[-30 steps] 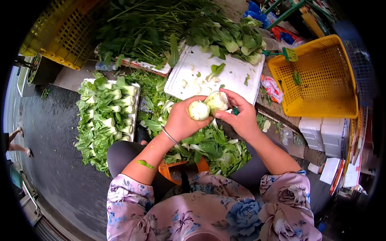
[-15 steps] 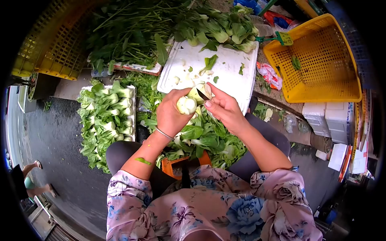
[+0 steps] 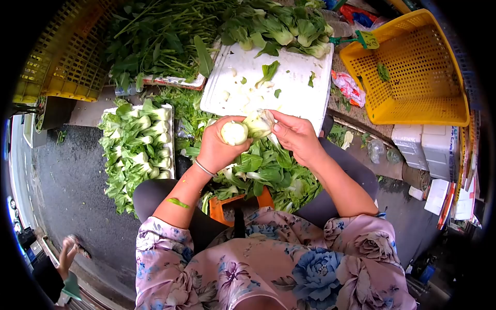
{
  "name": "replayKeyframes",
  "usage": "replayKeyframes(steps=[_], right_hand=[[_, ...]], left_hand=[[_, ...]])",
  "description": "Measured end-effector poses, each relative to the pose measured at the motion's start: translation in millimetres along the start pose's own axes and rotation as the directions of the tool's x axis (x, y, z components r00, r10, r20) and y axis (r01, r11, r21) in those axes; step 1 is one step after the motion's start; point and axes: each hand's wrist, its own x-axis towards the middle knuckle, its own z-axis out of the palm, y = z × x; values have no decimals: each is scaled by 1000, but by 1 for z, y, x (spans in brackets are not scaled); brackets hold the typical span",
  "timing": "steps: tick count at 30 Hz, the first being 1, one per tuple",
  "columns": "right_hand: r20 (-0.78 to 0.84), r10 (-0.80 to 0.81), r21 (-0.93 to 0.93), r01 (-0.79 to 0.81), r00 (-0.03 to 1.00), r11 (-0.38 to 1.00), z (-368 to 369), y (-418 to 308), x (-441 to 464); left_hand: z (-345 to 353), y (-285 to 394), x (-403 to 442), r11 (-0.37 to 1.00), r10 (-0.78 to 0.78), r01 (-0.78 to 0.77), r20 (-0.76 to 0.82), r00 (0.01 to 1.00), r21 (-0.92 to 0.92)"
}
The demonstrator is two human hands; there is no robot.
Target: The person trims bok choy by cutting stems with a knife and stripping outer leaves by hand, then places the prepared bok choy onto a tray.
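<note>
In front of my knees, my left hand point(image 3: 219, 147) is wrapped round a bok choy point(image 3: 234, 133) with its pale trimmed base turned up. Against it lies a second bok choy base point(image 3: 258, 124), whitish and a bit ragged. My right hand point(image 3: 298, 135) pinches the outer stalk of this second one between thumb and fingers. The knife blade does not show now; whether it is still in my right hand is hidden. Below both hands is a heap of loose green leaves point(image 3: 258, 168). Just beyond them, the white foam board point(image 3: 310, 98) carries leaf scraps.
Bok choy heads point(image 3: 137, 150) lie in rows on a tray at left. More bok choy point(image 3: 284, 31) and long-stemmed greens point(image 3: 155, 36) sit at the back. A yellow crate point(image 3: 413, 93) stands at right, above foam boxes point(image 3: 436, 147). A passer-by's leg point(image 3: 67, 253) shows at lower left.
The dark blade seen earlier in my right hand is out of sight. My right hand has shifted slightly right, now pinching the second bok choy's stalk. The passer-by has moved.
</note>
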Motion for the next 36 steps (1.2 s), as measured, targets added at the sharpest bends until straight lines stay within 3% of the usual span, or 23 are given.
replayKeyframes(steps=[5,10,13,14,15,18,20,21,23,25,27,28,29,31,32,33,35,36], right_hand=[[0,87,171,-86,996,981,-6,11,-3],[-31,252,193,-242,967,951,-8,12,-4],[-41,371,180,-358,928,916,-13,19,-1],[-28,379,186,-368,925,911,-15,21,-1],[-34,376,193,-363,926,912,-15,22,-2],[-46,351,133,-343,935,930,-14,24,-5],[116,275,88,-285,955,954,-12,15,-9],[119,278,87,-289,953,953,-9,9,-10],[235,121,-92,-102,964,991,-2,-1,-14],[218,125,0,-128,968,992,1,1,-16],[285,150,-129,-117,947,985,-11,10,-14],[263,236,-37,-235,936,971,-15,14,-10],[174,267,-154,-241,948,958,-16,17,-8],[-17,358,-205,-354,934,913,-15,17,-4],[-13,363,-210,-357,932,910,-14,14,-5],[-62,397,-143,-402,916,904,-10,5,-7],[-110,443,-71,-452,890,889,-7,7,-8],[-60,304,-143,-310,951,940,-7,18,-5]], left_hand=[[-4,2,-3,968,-181,206,169,969,-144],[-10,4,-1,979,-185,200,239,953,-42],[-5,-12,-5,951,-286,306,249,925,-48],[-3,-19,-8,905,-314,374,278,908,-201],[-1,-22,-10,831,-338,437,310,889,-346],[-1,-19,-11,794,-324,463,371,870,-393],[-4,-7,-9,732,-322,521,452,832,-439],[-7,-8,-10,730,-325,523,449,832,-441],[-14,-10,-11,599,-306,673,653,693,-434],[-13,-13,-14,577,-370,715,655,659,-394],[-14,-17,-13,510,-277,733,720,636,-451],[-9,-7,-14,485,-240,691,678,695,-536],[-10,-8,-14,484,-244,694,680,692,-533],[-10,-15,-10,532,-298,710,683,667,-461],[-7,-21,-9,632,-320,643,609,726,-433],[-7,-22,-6,683,-404,650,570,716,-333],[3,-20,-8,716,-363,583,509,780,-383],[4,-15,-7,736,-342,567,520,783,-370]])
